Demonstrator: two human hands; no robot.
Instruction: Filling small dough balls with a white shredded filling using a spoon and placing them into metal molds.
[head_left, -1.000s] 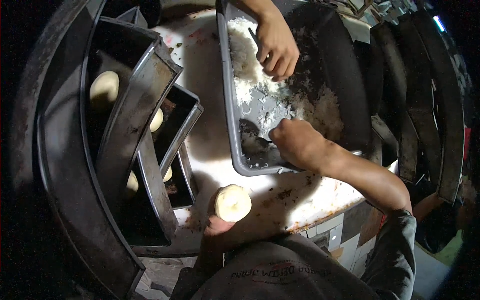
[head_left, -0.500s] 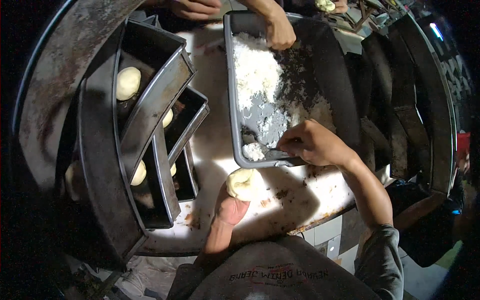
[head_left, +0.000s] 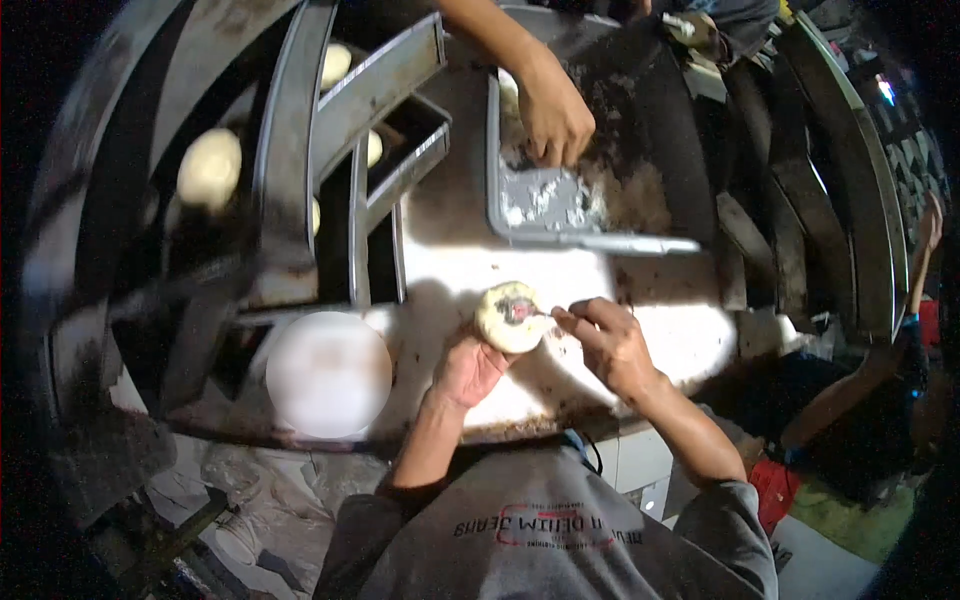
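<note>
My left hand [head_left: 470, 372] holds a round of pale dough [head_left: 508, 338] over the table, palm up and fingers beneath it. A hollow in the dough's top shows something dark and pinkish. Pinched in my right hand [head_left: 615, 350] is a small spoon [head_left: 543, 315], its tip at the hollow. Beyond my hands lies a grey tray [head_left: 600, 242] with white shredded filling [head_left: 545, 200] scattered on its bottom. A co-worker's hand [head_left: 555, 118] reaches down into this tray, fingertips near the filling.
Dark metal pans [head_left: 375, 95] crowd the left, several holding pale dough balls [head_left: 210, 168]. More tall pans [head_left: 790, 190] stand along the right. The stained white table [head_left: 660, 350] ends just in front of me. Another person's arm [head_left: 850, 395] shows at far right.
My right hand has brought the spoon out of the tray, back to the dough. The dough's hollow now faces up with something in it. The co-worker's hand remains in the tray; the view has shifted.
</note>
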